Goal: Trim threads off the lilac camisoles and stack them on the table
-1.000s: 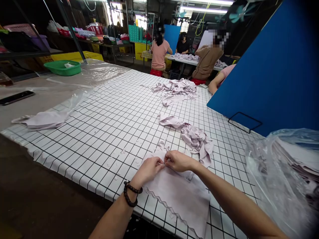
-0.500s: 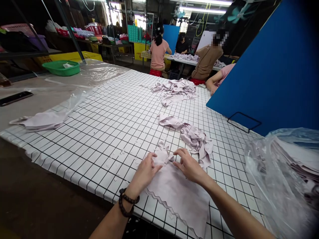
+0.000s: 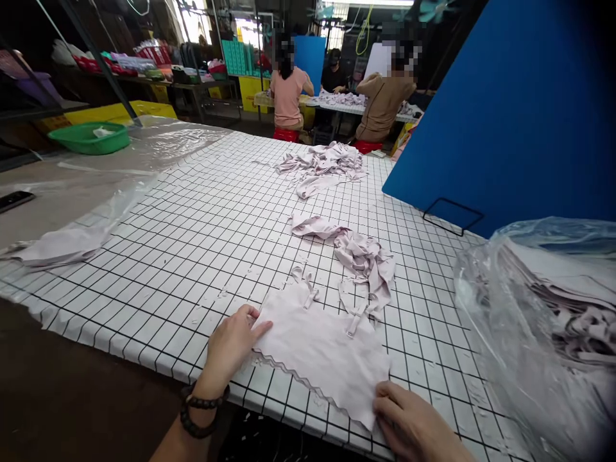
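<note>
Lilac garment (image 3: 317, 353) lies flat at 6 o'clock in the head view, on the grid-covered worktop (image 3: 192, 212), wavy hem toward the wearer, straps (image 3: 355, 322) toward 12.

Left hand (image 3: 237, 340), at 7 o'clock: thumb over the garment's left edge, small gap to the forefinger; cannot tell if it pinches or just rests. Right hand (image 3: 409, 417), at 5 o'clock: fingers closed on the lower right corner, a bit blurred.

Change: half a second back both hands were close together at the strap side; now they're apart, left on the side edge, right down at the hem corner, and both straps show uncovered. Reads as strap handling giving way to holding the cloth out by its edges; my judgement only.

Around it: crumpled pile (image 3: 363, 253) just beyond the straps toward 1 o'clock, second pile (image 3: 332, 159) farther up near 12, clear plastic bag (image 3: 474, 289) with folded cloth between 3 and 4, blue board (image 3: 481, 122) at 2, folded piece (image 3: 62, 247) at 9.
</note>
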A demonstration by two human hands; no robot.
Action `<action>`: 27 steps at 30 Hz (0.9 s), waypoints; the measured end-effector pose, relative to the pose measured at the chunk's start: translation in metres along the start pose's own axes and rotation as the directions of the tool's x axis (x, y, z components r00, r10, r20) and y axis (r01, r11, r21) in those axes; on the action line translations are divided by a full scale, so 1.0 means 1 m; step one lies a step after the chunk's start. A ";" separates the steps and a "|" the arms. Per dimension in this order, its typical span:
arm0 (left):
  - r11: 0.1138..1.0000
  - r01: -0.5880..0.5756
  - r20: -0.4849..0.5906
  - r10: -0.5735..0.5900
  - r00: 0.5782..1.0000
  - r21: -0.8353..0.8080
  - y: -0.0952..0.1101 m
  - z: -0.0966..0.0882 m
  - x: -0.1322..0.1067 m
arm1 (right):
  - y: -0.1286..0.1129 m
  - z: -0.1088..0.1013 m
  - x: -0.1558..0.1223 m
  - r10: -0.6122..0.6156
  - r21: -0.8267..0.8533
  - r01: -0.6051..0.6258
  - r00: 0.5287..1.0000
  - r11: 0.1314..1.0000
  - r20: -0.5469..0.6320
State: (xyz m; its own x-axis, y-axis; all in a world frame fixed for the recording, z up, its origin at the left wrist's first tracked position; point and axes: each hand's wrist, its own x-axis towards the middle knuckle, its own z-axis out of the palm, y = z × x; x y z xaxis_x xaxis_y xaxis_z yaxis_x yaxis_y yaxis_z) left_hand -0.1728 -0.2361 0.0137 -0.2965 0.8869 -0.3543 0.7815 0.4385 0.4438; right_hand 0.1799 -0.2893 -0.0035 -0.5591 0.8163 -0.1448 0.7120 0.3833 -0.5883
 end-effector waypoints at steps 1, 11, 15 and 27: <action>1.000 0.002 0.002 -0.002 1.000 -0.003 -0.001 -0.002 0.000 | 0.001 0.000 0.001 -0.015 -0.006 0.015 0.999 1.000 0.035; 0.931 -0.079 -0.014 0.079 0.997 -0.355 -0.005 -0.004 -0.007 | 0.019 -0.004 0.009 0.159 0.502 -0.067 0.977 0.862 -0.142; 0.876 -0.096 -0.062 0.075 0.995 -0.472 0.010 -0.003 -0.006 | 0.023 -0.009 0.023 0.211 0.568 -0.068 0.959 0.821 -0.191; 0.987 -0.064 -0.039 0.059 0.998 -0.146 0.012 0.003 -0.015 | 0.004 -0.047 0.040 -0.085 0.298 0.104 0.993 0.949 -0.077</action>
State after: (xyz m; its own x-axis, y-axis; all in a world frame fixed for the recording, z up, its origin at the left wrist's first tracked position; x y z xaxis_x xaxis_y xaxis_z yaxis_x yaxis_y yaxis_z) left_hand -0.1576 -0.2450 0.0222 -0.2711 0.9161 -0.2954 0.7105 0.3976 0.5806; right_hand 0.1802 -0.2355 0.0257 -0.5835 0.8114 -0.0329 0.4909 0.3202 -0.8102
